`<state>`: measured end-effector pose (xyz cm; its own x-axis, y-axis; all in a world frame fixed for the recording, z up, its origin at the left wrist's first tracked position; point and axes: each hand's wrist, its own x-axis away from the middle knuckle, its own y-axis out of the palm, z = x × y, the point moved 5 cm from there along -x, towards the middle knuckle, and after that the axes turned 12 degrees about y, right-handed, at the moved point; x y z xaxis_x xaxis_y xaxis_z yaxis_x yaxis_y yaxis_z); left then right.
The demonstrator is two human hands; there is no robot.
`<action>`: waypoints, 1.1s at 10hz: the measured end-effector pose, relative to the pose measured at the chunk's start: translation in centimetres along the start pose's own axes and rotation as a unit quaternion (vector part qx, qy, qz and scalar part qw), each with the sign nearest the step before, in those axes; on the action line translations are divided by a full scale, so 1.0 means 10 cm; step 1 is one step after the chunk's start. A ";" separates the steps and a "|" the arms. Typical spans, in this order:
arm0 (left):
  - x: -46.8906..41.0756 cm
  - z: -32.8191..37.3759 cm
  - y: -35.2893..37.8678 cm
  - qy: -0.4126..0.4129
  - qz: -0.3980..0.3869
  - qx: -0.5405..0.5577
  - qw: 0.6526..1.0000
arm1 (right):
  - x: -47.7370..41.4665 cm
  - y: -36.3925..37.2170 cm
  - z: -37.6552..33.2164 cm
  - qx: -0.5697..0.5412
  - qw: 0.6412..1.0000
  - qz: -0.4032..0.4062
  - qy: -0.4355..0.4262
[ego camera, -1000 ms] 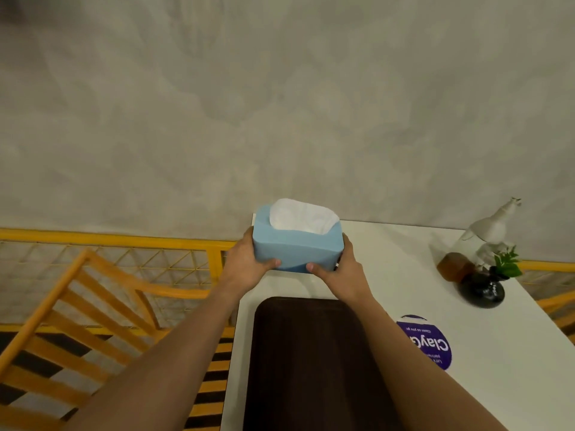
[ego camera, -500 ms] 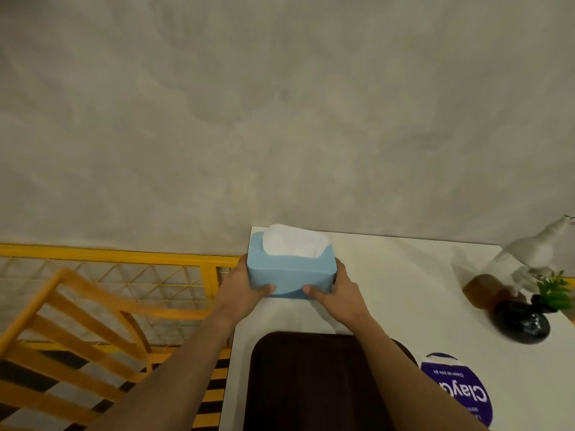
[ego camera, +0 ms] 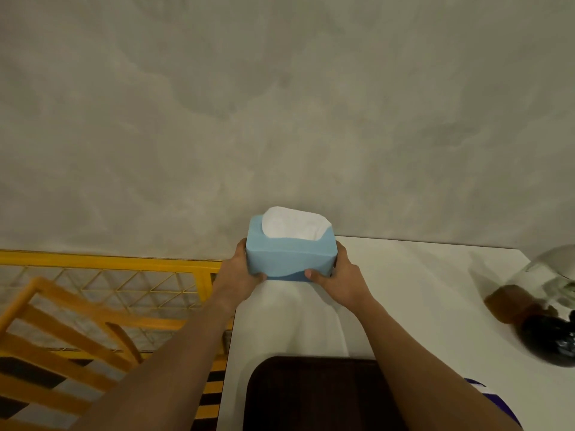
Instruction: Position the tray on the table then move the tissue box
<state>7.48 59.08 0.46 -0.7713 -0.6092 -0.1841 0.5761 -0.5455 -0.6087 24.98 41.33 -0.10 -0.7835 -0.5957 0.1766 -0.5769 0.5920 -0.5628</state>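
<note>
Nearest the camera, at the bottom edge of the view, the dark tray (ego camera: 311, 396) lies flat on the white table (ego camera: 420, 290), so the 1st half of the job looks done. To its right a purple sticker (ego camera: 476, 387) peeks out from behind the right forearm.

Beyond the tray, both arms reach forward. The left hand (ego camera: 238, 275) and the right hand (ego camera: 339, 283) clamp the 2 ends of the blue tissue box (ego camera: 289, 259), thumbs pressed on its near face and the other fingers wrapped out of sight behind. White tissue (ego camera: 294, 223) shows in the open top.

Compared with 1 second ago, the box has travelled away from the tray: then it sat just past the tray's far edge, now a clear stretch of bare table lies between them and the box is near the table's far left corner, close to the grey wall (ego camera: 280, 104). Its base appears to hang just above the surface, though contact is hard to judge. The move is probably in its last stage, with only the set-down and release left.

At the far right, blurred, stand a dark round vase (ego camera: 550, 340) and a glass bottle (ego camera: 547, 272), well apart from the box. On the left, off the table, are a yellow chair (ego camera: 62, 337) and a yellow railing (ego camera: 109, 262).
</note>
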 end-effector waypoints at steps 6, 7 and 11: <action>-0.32 -0.28 0.04 -0.033 0.026 0.003 0.999 | -0.50 0.04 0.06 0.107 0.994 -0.004 0.025; -0.30 -0.27 0.06 -0.031 0.028 0.010 0.999 | -0.50 0.05 0.07 0.114 0.993 0.002 0.027; -0.28 -0.25 0.05 -0.059 -0.009 0.046 0.997 | -0.43 0.00 0.00 0.081 0.996 -0.020 0.027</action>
